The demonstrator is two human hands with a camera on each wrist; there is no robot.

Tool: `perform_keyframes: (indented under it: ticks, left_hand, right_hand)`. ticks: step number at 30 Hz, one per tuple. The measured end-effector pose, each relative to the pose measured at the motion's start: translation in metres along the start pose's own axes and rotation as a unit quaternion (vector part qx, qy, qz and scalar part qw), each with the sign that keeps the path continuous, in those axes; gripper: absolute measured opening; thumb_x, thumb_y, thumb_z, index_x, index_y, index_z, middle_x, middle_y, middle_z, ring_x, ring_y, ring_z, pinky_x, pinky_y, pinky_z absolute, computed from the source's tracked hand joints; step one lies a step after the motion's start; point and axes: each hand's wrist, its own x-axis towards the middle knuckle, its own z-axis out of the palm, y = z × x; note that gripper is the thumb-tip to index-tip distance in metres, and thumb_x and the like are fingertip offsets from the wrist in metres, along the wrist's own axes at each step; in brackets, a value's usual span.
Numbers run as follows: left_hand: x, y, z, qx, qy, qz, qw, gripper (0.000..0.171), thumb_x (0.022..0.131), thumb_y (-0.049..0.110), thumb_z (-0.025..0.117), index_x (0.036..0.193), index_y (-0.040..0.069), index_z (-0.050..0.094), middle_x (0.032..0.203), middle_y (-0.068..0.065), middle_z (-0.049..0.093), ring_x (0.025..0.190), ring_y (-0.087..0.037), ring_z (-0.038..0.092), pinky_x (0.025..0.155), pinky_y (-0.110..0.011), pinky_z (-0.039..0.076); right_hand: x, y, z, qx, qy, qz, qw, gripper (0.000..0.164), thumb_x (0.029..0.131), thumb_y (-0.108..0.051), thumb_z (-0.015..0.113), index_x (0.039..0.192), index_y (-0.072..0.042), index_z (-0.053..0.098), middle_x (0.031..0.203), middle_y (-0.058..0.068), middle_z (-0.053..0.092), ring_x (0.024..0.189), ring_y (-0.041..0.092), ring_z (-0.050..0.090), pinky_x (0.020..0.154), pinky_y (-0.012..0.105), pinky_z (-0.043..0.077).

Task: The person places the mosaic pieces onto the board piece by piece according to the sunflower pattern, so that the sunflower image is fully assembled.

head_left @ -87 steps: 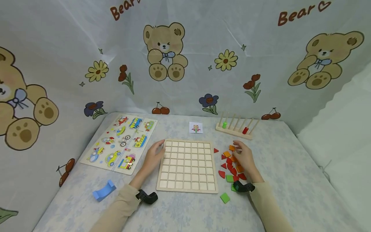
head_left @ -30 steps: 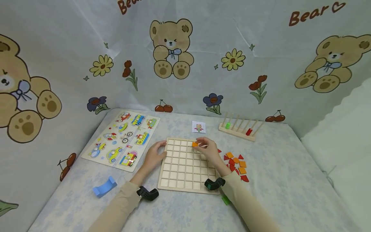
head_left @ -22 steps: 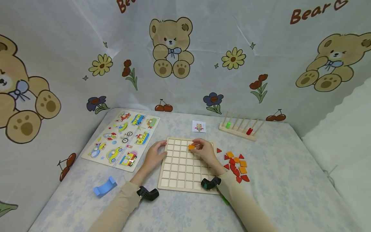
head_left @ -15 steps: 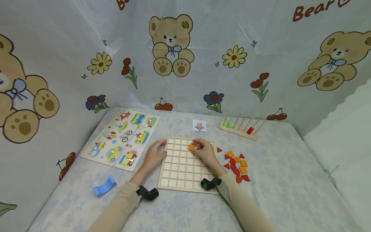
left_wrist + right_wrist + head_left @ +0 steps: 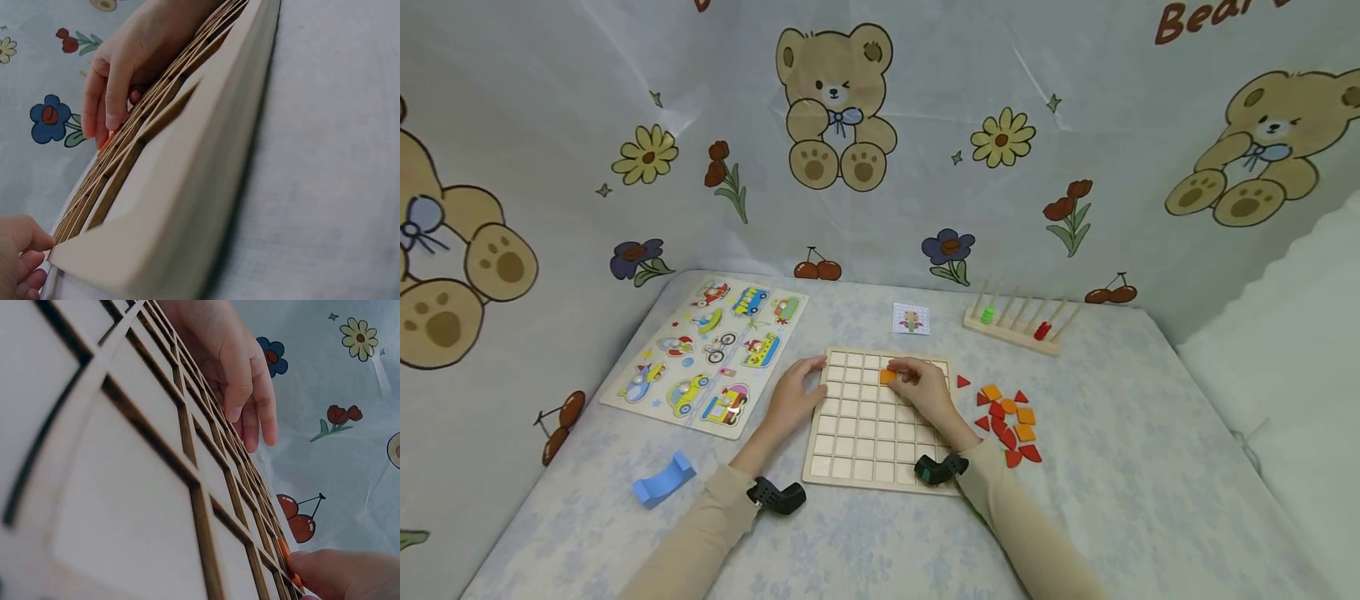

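Pinching an orange square (image 5: 888, 377) by its right side with the right hand (image 5: 924, 387), over the gridded wooden board (image 5: 846, 427), one row in from the far edge and about midway across. Cannot tell whether seated in a cell or just above one. Touching the left edge near the far corner with the left hand (image 5: 793, 393), relaxed rather than clamped. Judging by looks, light, stiff and smooth, hardly fragile, apt to catch on the raised ribs if lowered tilted. Best held by two opposite edges, high up, to avoid jamming against the ribs, then pressed flat from above. Likely similar for the loose pieces (image 5: 1008, 406) just right: flat-lying, easier lifted by tipping up one corner.
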Motion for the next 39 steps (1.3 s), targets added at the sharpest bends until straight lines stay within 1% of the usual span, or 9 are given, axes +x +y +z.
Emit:
perform_keyframes:
  ticks: [4, 8, 13, 15, 20, 24, 31, 35, 39]
  left_hand:
    - [0.0, 0.0, -0.002, -0.002, -0.001, -0.004, 1.0, 0.05, 0.085, 0.008, 0.065, 0.133, 0.007, 0.053, 0.127, -0.013, 0.06, 0.123, -0.029, 0.053, 0.112, -0.045, 0.037]
    - [0.002, 0.003, -0.001, -0.006, -0.004, -0.009, 0.9999, 0.049, 0.086, 0.009, 0.064, 0.133, 0.008, 0.053, 0.128, -0.012, 0.059, 0.124, -0.028, 0.052, 0.112, -0.045, 0.037]
    - [0.004, 0.004, -0.002, -0.003, -0.005, -0.001, 1.0, 0.05, 0.085, 0.009, 0.065, 0.133, 0.007, 0.053, 0.127, -0.012, 0.06, 0.124, -0.029, 0.053, 0.112, -0.045, 0.036]
    - [0.004, 0.002, -0.003, 0.0, -0.004, -0.001, 1.0, 0.05, 0.084, 0.008, 0.065, 0.133, 0.007, 0.053, 0.127, -0.012, 0.06, 0.124, -0.029, 0.053, 0.112, -0.045, 0.036]
    - [0.002, -0.002, -0.003, 0.001, 0.001, -0.002, 1.0, 0.05, 0.083, 0.008, 0.066, 0.131, 0.007, 0.055, 0.126, -0.012, 0.061, 0.123, -0.028, 0.053, 0.112, -0.045, 0.036]
    - [0.0, -0.003, -0.002, 0.001, -0.002, 0.0, 1.0, 0.051, 0.083, 0.009, 0.065, 0.132, 0.007, 0.054, 0.127, -0.011, 0.06, 0.124, -0.029, 0.053, 0.112, -0.045, 0.036]
    - [0.0, -0.001, 0.0, 0.003, -0.005, 0.002, 1.0, 0.049, 0.084, 0.009, 0.064, 0.132, 0.008, 0.054, 0.126, -0.011, 0.06, 0.124, -0.027, 0.053, 0.112, -0.044, 0.036]
    - [0.0, 0.0, 0.0, 0.006, -0.002, 0.003, 1.0, 0.05, 0.084, 0.009, 0.065, 0.132, 0.007, 0.054, 0.126, -0.011, 0.06, 0.123, -0.028, 0.053, 0.112, -0.044, 0.036]
    - [0.0, 0.002, 0.0, 0.005, -0.008, -0.001, 1.0, 0.05, 0.084, 0.008, 0.065, 0.133, 0.007, 0.053, 0.127, -0.012, 0.059, 0.124, -0.028, 0.053, 0.112, -0.044, 0.036]
  right_hand:
    - [-0.002, -0.018, -0.008, 0.037, -0.012, 0.009, 0.999, 0.026, 0.086, -0.002, 0.066, 0.111, 0.002, 0.067, 0.102, 0.02, 0.068, 0.08, 0.02, 0.057, 0.066, 0.018, 0.046]
    - [-0.005, -0.047, -0.024, 0.051, -0.016, 0.016, 0.998, 0.026, 0.089, 0.0, 0.061, 0.113, 0.01, 0.063, 0.108, 0.029, 0.065, 0.09, 0.037, 0.058, 0.073, 0.026, 0.05]
    - [-0.002, -0.055, -0.04, 0.035, 0.011, 0.012, 0.999, 0.028, 0.09, 0.0, 0.06, 0.115, 0.011, 0.062, 0.107, 0.029, 0.066, 0.092, 0.039, 0.058, 0.079, 0.033, 0.05]
    - [0.001, -0.047, -0.045, 0.039, 0.02, 0.026, 0.999, 0.029, 0.09, -0.001, 0.06, 0.116, 0.01, 0.061, 0.108, 0.029, 0.066, 0.095, 0.039, 0.058, 0.079, 0.033, 0.049]
    - [0.0, -0.007, -0.066, 0.001, 0.054, 0.035, 0.998, 0.029, 0.09, -0.008, 0.063, 0.116, 0.005, 0.064, 0.106, 0.024, 0.069, 0.092, 0.031, 0.062, 0.075, 0.021, 0.049]
    - [-0.015, 0.017, -0.097, -0.039, 0.069, 0.04, 0.996, 0.029, 0.088, -0.006, 0.064, 0.115, 0.003, 0.065, 0.103, 0.022, 0.07, 0.088, 0.027, 0.062, 0.073, 0.019, 0.049]
    - [-0.049, 0.044, -0.149, -0.104, 0.068, 0.107, 0.986, 0.033, 0.089, -0.002, 0.061, 0.121, 0.003, 0.06, 0.109, 0.023, 0.067, 0.091, 0.027, 0.06, 0.07, 0.012, 0.048]
    - [-0.059, 0.054, -0.162, -0.103, 0.051, 0.144, 0.983, 0.038, 0.088, -0.002, 0.062, 0.125, 0.003, 0.057, 0.116, 0.026, 0.063, 0.098, 0.031, 0.059, 0.07, 0.008, 0.047]
    - [-0.062, 0.062, -0.166, -0.095, 0.05, 0.15, 0.983, 0.038, 0.087, -0.004, 0.064, 0.124, 0.003, 0.057, 0.118, 0.025, 0.063, 0.091, 0.013, 0.059, 0.069, 0.007, 0.047]
